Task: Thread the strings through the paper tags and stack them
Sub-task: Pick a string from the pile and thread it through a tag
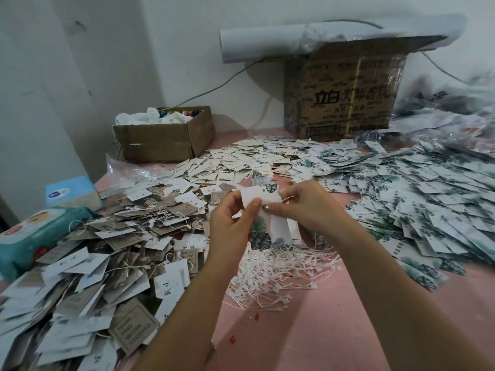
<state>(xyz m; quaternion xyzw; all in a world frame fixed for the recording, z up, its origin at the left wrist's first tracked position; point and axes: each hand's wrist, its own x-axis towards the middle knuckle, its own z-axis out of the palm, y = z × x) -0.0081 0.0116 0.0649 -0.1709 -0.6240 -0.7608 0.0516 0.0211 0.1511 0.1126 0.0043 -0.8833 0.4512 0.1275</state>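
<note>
Both hands grip: my left hand (233, 223) and right hand (302, 207) pinch leaf-print tags (261, 228) above the white strings (278, 269) on the pink table (334, 317). Tag heaps (107, 236) flank them; two cardboard boxes (163, 140) stand by the white wall (187, 49).

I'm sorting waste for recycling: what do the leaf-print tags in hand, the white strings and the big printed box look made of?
The leaf-print tags: thin card, matte print; they hang stiffly. The white strings: thin cord, fibre unclear, with small plastic-looking clasps. The big printed box: brown cardboard, matte, by its creased flap.
</note>
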